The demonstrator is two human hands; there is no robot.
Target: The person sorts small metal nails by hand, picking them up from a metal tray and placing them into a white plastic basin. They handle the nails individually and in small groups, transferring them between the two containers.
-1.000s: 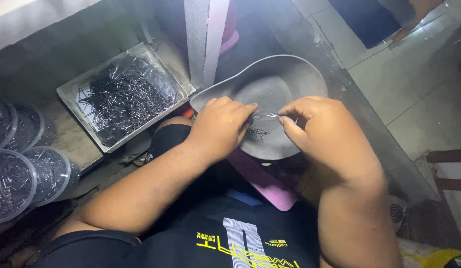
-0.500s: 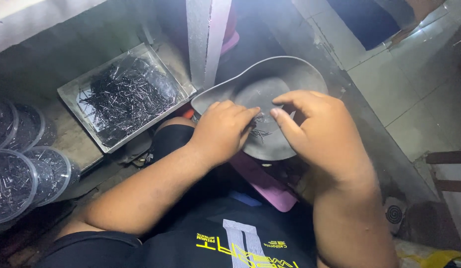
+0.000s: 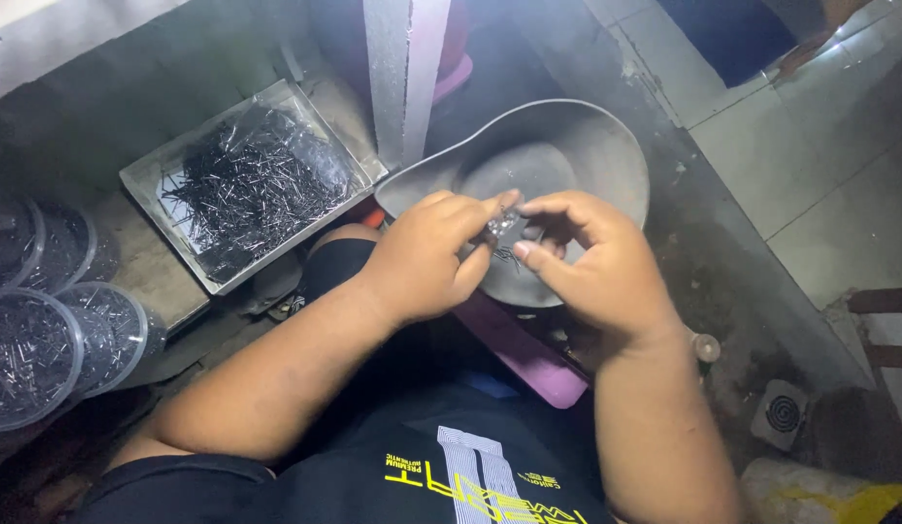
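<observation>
A grey scoop-shaped metal pan (image 3: 567, 146) rests on my lap. Both hands work over its near half. My left hand (image 3: 426, 257) pinches a small bunch of thin metal pins (image 3: 502, 223) between thumb and forefinger. My right hand (image 3: 591, 262) meets it from the right, fingertips touching the same bunch. A few loose pins (image 3: 509, 257) lie in the pan just under the fingers.
A rectangular metal tray (image 3: 145, 180) lined with clear plastic holds a heap of dark pins at the left. Round clear tubs (image 3: 43, 354) of pins stand at the far left. A pink stool edge (image 3: 528, 354) shows below the pan. Tiled floor and a drain (image 3: 783, 412) lie to the right.
Both hands have drawn slightly toward me over the pan, and the fingertips now close together on the small bunch of pins.
</observation>
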